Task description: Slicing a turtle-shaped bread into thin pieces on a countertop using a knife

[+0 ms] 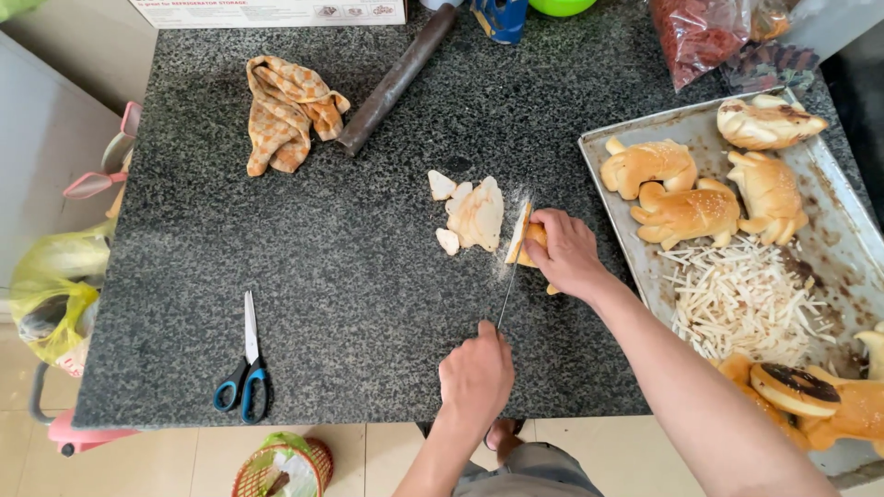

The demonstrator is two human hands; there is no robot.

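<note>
My right hand (568, 254) presses a golden bread roll (534, 241) onto the dark granite counter (350, 276). My left hand (475, 375) grips the handle of a thin knife (508, 287), closer to me. The blade runs away from me to the roll's cut face, where a slice (518, 232) stands against the loaf. Several cut white slices (474, 213) lie just left of the roll.
On the right a metal baking tray (829, 198) holds animal-shaped buns (686, 212) and a heap of bread strips (741, 299). Blue-handled scissors (247, 373) lie near the front left. At the back are a checked cloth (285, 110) and a rolling pin (396, 78).
</note>
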